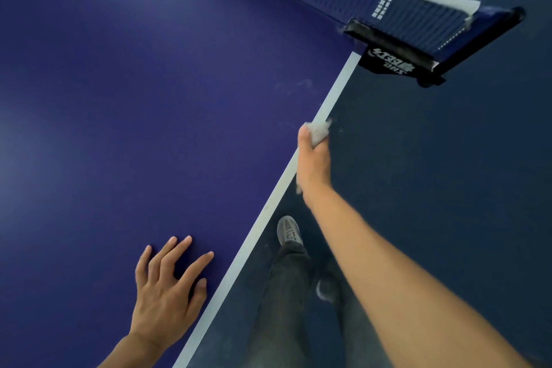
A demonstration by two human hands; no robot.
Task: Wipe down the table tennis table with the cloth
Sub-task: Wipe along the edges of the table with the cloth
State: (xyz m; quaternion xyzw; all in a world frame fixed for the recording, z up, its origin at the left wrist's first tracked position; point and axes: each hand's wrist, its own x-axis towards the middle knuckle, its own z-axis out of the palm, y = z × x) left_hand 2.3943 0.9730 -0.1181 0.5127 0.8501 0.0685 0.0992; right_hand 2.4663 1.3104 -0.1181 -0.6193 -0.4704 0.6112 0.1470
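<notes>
Spread fingers (179,251) of the left hand (167,296) are lying flat and straight on the blue table tennis table (119,98). The thumb is sitting just inside the white sideline (260,218), and the wrist is running off the bottom of the view.

Farther along the same edge, the right hand (313,155) is gripping a bunched pale grey cloth (319,131). Its thumb is lying along the table side and its other fingers are curling round the wad on the far side, where they are mostly hidden. The cloth is sticking out beyond the knuckles and sitting right at the table's side edge, over the sideline. A wisp of it seems to be showing again below the wrist, though the blur is making that hard to judge. The bare forearm is stretching back from there toward the lower right corner.

Ahead of the cloth, faint whitish smudges (295,85) are showing on the blue surface near the line. Beyond them the net (388,6) is crossing the table, with its black clamp (397,45) gripping the edge and carrying white lettering.

Beside the table, a grey shoe (288,230) and dark trousers (286,293) are standing on the dark blue floor (448,188).
</notes>
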